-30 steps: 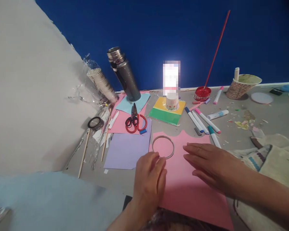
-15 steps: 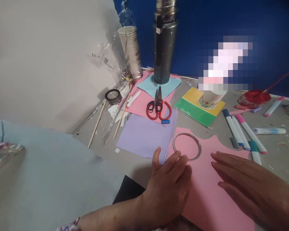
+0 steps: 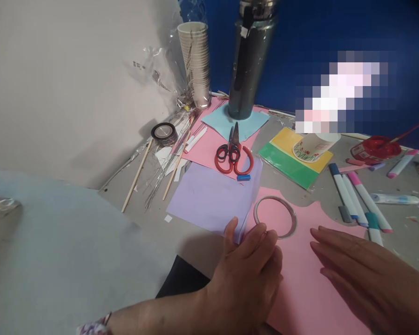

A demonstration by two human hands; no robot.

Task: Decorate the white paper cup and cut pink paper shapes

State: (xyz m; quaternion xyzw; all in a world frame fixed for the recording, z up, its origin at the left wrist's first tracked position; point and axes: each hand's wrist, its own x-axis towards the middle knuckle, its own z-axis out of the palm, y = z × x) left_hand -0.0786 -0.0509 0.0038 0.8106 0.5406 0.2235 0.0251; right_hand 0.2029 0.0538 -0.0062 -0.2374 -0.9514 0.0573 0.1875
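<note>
My left hand (image 3: 246,279) reaches over the pink paper (image 3: 300,279) with bent fingers, its little finger raised. Its fingertips are on the near edge of a thin ring, which looks like a nearly used-up tape roll (image 3: 294,222), lying flat on the paper. The left thumb is hidden under the hand. To the right, my right hand (image 3: 366,274) lies on the same sheet, fingers stretched out and nothing in them. Cut-out curves mark the paper's far edge. Purple paper (image 3: 209,197) lies just beyond my left hand.
Red-handled scissors (image 3: 233,156) lie beyond the purple paper. Several markers (image 3: 366,200) are on the right, near an open red paint pot (image 3: 375,149). A decorated paper cup (image 3: 314,146), a tall flask (image 3: 251,70), stacked cups (image 3: 195,65) and dark tape (image 3: 164,134) stand farther back.
The view has shifted slightly, so most things on the table appear a little farther right. Both hands keep their places on the pink paper and the ring.
</note>
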